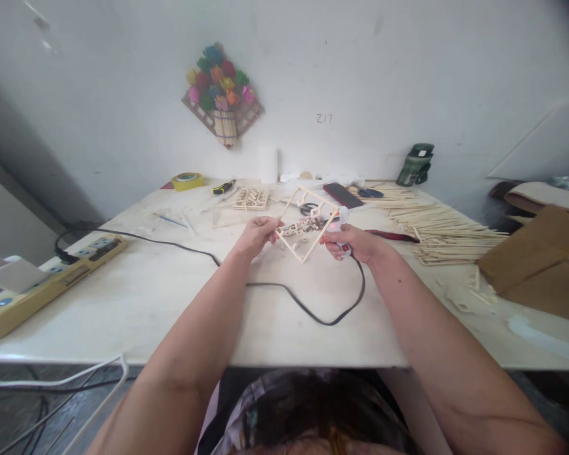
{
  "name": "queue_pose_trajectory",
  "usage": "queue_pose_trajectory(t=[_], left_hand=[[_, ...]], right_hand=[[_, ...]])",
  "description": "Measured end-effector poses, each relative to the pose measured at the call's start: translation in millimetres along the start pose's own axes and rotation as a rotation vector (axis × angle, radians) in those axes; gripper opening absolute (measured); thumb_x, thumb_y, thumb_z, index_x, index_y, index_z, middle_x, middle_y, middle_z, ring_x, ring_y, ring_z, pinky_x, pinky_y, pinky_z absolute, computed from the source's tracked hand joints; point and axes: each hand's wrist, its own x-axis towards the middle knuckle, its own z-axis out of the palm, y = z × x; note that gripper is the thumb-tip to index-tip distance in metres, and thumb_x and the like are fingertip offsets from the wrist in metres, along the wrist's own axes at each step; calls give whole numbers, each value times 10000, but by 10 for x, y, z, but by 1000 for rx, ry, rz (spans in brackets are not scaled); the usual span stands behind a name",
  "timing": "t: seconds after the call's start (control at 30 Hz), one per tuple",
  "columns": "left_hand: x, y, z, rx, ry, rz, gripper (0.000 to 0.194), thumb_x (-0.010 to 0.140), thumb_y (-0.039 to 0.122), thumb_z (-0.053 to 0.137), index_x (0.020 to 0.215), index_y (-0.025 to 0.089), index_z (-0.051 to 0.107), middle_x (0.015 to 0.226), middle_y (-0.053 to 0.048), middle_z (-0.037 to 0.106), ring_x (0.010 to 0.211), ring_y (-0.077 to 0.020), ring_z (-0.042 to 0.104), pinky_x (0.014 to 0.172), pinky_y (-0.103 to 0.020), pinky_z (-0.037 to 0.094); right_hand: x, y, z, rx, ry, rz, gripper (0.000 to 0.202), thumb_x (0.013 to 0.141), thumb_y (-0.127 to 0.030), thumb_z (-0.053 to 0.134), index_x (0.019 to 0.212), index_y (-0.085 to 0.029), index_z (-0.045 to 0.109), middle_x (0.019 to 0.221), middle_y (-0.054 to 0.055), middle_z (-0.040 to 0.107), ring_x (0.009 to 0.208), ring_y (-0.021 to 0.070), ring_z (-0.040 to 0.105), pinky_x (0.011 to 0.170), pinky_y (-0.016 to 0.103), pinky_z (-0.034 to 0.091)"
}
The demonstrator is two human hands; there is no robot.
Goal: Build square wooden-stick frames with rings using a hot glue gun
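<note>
We noted a thin wooden frame, turned to a diamond at the centre of the view, apparently raised off the white table. Our left hand pinched its left corner between thumb and fingers. Our right hand, just right of centre, was wrapped around the grip of what looked like a white glue gun, beside the frame's right corner; whether they touched, we could not tell. A black cord looped lower down. Loose sticks were spread at middle right. We judged the frame very light, stiff along each stick, dry rather than slippery, but fragile at the joints; best hold, a gentle pinch at a corner, without twisting, fingers clear of the gun's probably hot tip.
</note>
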Motion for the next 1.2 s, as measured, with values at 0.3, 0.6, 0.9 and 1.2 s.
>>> queue_pose_trajectory(t=[0.3,0.6,0.9,1.2], left_hand=[[-1,-8,4,21,4,-8,272,595,358,707,668,106,633,494,2,555,381,-54,452,374,-185,360],[17,9,-15,24,74,22,279,582,362,708,658,105,629,514,2,559,390,-47,448,382,-185,354],[17,16,-13,9,73,18,291,567,366,716,647,102,621,528,-3,572,370,-43,444,366,-182,347],[9,28,-7,24,74,-1,301,569,379,713,661,106,625,487,6,553,363,-52,451,366,-184,351]], right_hand=[[4,10,-14,-11,11,-13,298,642,-383,679,708,-117,561,479,-51,399,393,48,340,383,221,273],[-14,-9,-58,-270,152,-124,346,628,-429,664,522,-147,494,431,-23,436,397,73,379,430,248,316],[56,34,-182,-1347,518,25,344,690,-487,532,876,-211,617,857,71,644,781,226,573,613,286,376],[31,54,-222,-1537,232,284,483,752,-299,447,1230,-229,451,1119,126,574,932,269,552,717,340,380]])
